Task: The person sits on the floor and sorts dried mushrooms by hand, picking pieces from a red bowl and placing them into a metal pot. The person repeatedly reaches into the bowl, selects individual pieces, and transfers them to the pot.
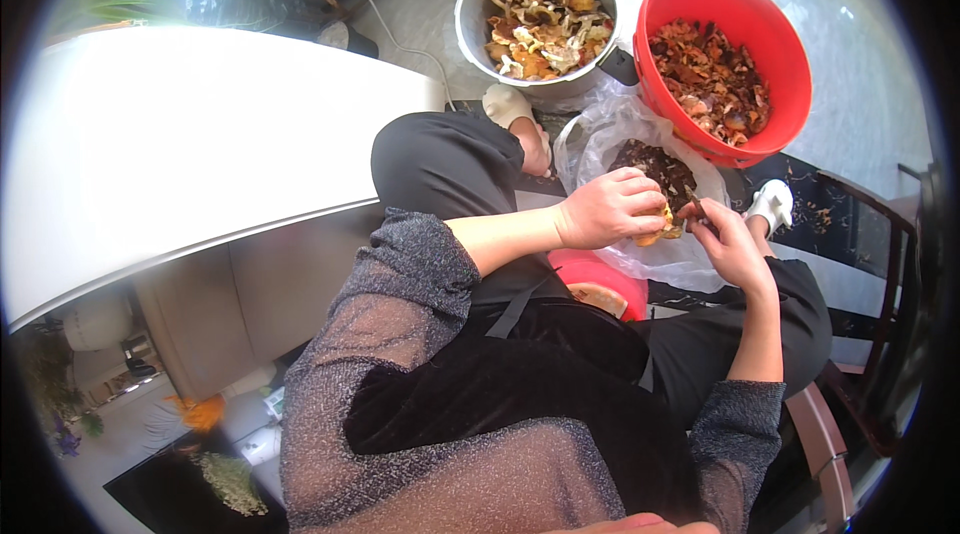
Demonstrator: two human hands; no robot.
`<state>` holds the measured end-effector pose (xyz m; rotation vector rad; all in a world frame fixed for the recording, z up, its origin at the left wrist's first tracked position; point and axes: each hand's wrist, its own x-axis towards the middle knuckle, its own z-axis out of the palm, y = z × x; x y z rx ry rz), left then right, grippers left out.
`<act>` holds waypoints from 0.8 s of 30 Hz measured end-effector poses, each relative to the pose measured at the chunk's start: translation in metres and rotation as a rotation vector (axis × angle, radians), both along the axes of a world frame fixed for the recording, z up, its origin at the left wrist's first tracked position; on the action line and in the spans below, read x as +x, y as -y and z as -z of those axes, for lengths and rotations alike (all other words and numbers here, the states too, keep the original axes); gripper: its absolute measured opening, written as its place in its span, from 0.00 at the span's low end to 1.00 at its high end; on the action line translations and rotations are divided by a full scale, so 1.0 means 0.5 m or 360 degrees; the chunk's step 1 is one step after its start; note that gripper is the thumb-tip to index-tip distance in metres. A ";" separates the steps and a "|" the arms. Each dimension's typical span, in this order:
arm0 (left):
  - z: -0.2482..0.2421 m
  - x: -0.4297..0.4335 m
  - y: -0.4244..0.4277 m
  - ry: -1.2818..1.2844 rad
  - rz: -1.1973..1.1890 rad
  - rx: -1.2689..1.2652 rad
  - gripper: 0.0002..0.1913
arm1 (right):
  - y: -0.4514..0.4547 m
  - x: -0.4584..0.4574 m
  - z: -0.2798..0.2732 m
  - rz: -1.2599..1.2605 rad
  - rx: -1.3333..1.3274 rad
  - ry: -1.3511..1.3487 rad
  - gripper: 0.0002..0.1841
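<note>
In my left hand is a yellow-orange mushroom, partly covered by the fingers. My right hand grips a small dark tool, apparently a knife, close against the mushroom; its blade is hard to make out. Beneath both hands a clear plastic bag lies spread open, with dark brown scraps inside. Beyond the bag stands a metal pot with mushrooms in it. To its right, a tilted red bucket holds smaller mushrooms and pieces.
A white tabletop runs along my left side. A pink-red container sits between my legs under the bag. Dark chair frames stand at the right, and a white cable trails past the pot. Crumbs dot the dark floor strip.
</note>
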<state>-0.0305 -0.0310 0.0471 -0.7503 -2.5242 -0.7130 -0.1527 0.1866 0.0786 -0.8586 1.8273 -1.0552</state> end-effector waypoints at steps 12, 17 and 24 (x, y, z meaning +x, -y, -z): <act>0.009 0.002 0.013 0.0091 -0.0009 -0.0005 0.14 | -0.011 -0.003 0.010 -0.0348 0.0302 -0.0142 0.10; 0.007 0.001 0.008 0.0079 -0.0005 0.0002 0.13 | -0.011 0.002 0.019 -0.0373 0.0282 -0.0254 0.10; 0.007 0.003 0.006 0.0114 -0.0006 0.0023 0.13 | -0.015 -0.002 0.022 -0.0283 0.0357 -0.0275 0.08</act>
